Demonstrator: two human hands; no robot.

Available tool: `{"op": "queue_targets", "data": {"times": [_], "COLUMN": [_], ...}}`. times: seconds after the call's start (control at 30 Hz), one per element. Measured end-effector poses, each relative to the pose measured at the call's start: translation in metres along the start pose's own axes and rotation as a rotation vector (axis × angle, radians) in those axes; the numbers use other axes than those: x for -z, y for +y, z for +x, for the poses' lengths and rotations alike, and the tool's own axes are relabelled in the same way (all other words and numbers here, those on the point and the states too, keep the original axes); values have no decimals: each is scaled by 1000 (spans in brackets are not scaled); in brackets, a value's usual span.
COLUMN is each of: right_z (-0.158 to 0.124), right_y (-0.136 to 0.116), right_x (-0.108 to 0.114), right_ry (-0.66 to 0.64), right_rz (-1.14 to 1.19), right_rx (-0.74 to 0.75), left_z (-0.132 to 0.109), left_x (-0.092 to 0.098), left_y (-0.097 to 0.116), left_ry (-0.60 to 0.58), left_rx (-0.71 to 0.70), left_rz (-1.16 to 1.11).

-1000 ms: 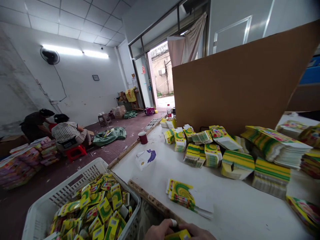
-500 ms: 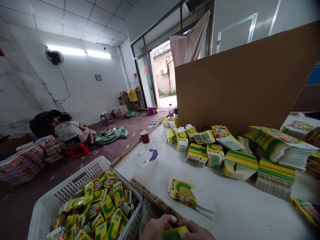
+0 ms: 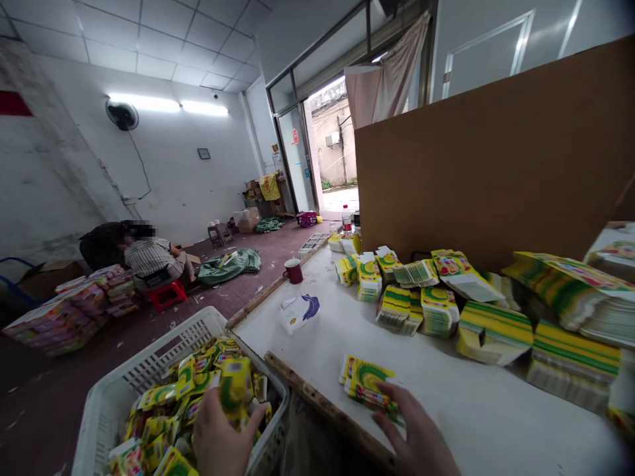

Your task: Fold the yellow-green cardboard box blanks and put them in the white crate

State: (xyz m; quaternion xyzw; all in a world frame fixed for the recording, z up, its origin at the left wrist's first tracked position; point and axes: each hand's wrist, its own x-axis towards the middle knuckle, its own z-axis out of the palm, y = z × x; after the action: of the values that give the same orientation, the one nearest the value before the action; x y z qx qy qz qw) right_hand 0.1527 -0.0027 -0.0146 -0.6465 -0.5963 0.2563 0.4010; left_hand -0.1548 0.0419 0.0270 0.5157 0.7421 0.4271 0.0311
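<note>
My left hand (image 3: 223,433) is over the white plastic basket (image 3: 99,403), thumb and fingers spread. A small yellow-green box (image 3: 235,383), blurred by motion, is just beyond its fingertips; the thumb looks apart from it. Many similar folded boxes (image 3: 186,377) fill the basket. My right hand (image 3: 417,430) reaches over the white table (image 3: 332,330), fingers apart, at the near right end of a small stack of flat printed cartons (image 3: 367,380). Its fingertips overlap the stack; whether they press on it I cannot tell.
Bundles of flat cartons (image 3: 441,307) line the table's right side before a tall cardboard sheet (image 3: 486,158). A tissue pack (image 3: 300,312), a red mug (image 3: 293,271) and a bottle (image 3: 346,217) stand leftward. Wooden edging (image 3: 317,393) borders the table. Two people (image 3: 149,254) sit beyond.
My hands, together around a yellow box at the table edge before, are now separated. The left has moved left over the basket with the box; the right has moved to the carton stack.
</note>
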Motion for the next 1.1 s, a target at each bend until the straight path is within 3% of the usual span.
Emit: {"op": "queue_targets", "data": {"times": [0.1, 0.2, 0.33, 0.47, 0.67, 0.8, 0.9, 1.0, 1.1], "right_z": [19, 25, 23, 20, 21, 19, 7, -15, -35], "right_y": [5, 10, 12, 10, 15, 4, -21, -48, -61], "right_x": [7, 0, -8, -8, -7, 7, 7, -13, -40], "right_ry": [21, -18, 20, 71, 133, 180, 158, -94, -133], "right_rz": [-367, -544, -540, -531, -464, -160, 193, 476, 692], "right_rx": [-40, -46, -38, -66, -71, -99, -64, -4, -71], "left_z": [10, -13, -46, -60, -72, -84, -96, -105, -109], "left_x": [7, -12, -35, -39, -43, -44, -46, -45, -42], "left_y": [-16, -15, 3, 16, 17, 25, 44, 68, 83], "left_ry": [79, -60, -309, -533, -644, -733, -750, -692, -673], "left_rx": [-6, 36, 76, 32, -18, 38, 136, 335, 567], "left_rz": [-66, -314, -543, -613, -663, -734, -991, -1321, -1478]}}
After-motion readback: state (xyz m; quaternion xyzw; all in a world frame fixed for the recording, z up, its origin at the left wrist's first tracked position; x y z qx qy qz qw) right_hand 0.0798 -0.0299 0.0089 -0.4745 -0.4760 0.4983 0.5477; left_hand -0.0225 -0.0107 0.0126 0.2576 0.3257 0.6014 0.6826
